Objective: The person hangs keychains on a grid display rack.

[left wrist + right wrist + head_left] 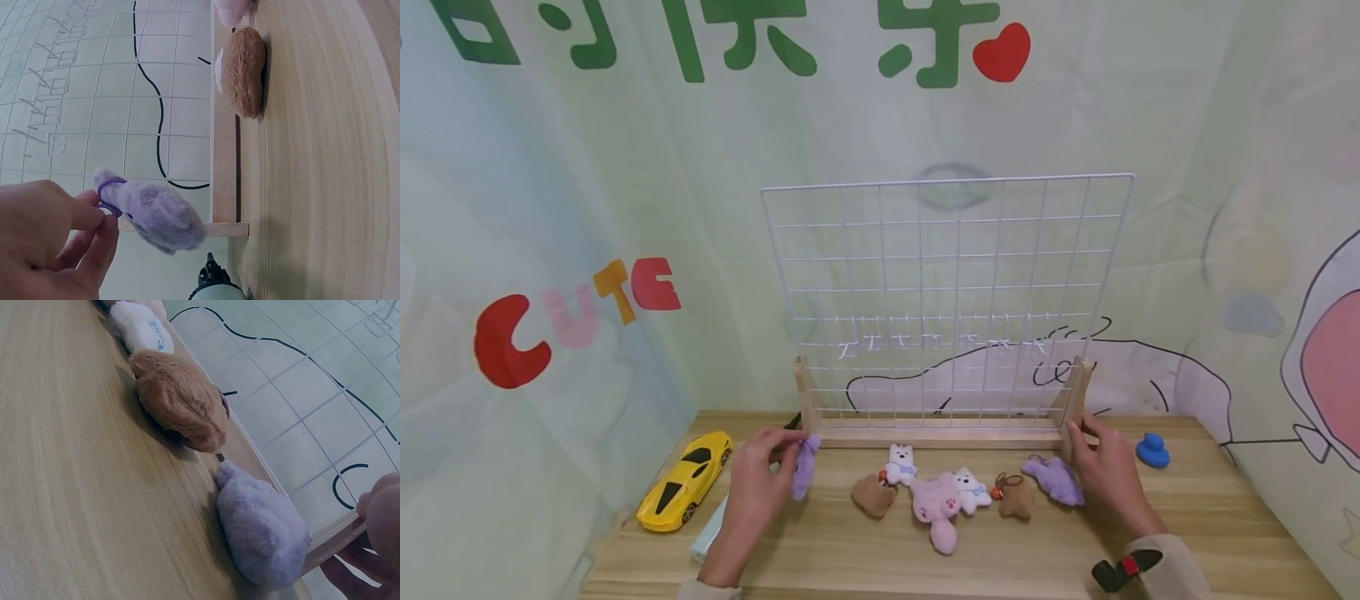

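Note:
My left hand [763,471] pinches the purple ring [111,199] of a small purple plush keychain [159,215], which dangles beside the left end of the rack. With thumb and fingers, my right hand [1105,467] grips the right wooden upright [1077,392] of the wire grid rack [958,250]. Another purple plush [262,528] lies on the table next to that hand. Toward the middle are two brown plushes, one to the left [874,496] and one to the right [1018,497], two white bear plushes [900,465], and a pink plush [936,504].
Several white hooks [931,341] hang in a row on the grid. A yellow toy car [687,482] and a pale blue box [709,533] stand at the left of the wooden table [850,567]. At the right sits a blue toy duck [1152,450]. A printed cloth [715,208] hangs behind.

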Tool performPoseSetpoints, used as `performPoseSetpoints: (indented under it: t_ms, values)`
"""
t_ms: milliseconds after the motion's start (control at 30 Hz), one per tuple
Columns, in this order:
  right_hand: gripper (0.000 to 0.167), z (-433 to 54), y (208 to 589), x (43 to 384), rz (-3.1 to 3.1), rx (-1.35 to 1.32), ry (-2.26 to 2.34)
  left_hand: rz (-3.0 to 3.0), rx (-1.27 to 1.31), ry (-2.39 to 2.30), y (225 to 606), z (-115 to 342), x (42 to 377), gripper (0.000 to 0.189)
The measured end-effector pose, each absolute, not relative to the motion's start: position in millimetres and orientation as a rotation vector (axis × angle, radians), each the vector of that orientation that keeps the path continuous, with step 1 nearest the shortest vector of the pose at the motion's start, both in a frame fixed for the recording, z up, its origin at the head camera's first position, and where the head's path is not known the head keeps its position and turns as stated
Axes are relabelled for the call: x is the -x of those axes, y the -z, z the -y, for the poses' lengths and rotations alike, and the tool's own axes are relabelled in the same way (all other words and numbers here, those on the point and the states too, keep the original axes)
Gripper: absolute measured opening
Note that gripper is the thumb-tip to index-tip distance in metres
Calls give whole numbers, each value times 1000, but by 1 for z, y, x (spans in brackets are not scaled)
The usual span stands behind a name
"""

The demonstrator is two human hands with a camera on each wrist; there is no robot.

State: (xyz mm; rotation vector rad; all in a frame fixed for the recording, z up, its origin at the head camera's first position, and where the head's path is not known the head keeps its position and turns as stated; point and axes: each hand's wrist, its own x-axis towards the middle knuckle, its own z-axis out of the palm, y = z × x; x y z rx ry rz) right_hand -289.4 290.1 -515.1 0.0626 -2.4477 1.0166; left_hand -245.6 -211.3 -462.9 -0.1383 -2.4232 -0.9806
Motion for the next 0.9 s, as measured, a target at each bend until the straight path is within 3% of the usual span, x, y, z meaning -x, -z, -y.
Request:
performPoseSetpoints:
  t_ms: [333, 733, 900]
  values:
    - [27, -291, 515, 290, 2445, -71, -1008, 2488, 127, 945, 463, 216, 246, 18]
    - [37, -291, 516, 291, 2453, -69, -1022, 2484, 191, 883, 461, 217, 248, 19]
    - [32, -292, 517, 291, 2431, -85, -1009, 2427, 230, 898, 455, 214, 250, 19]
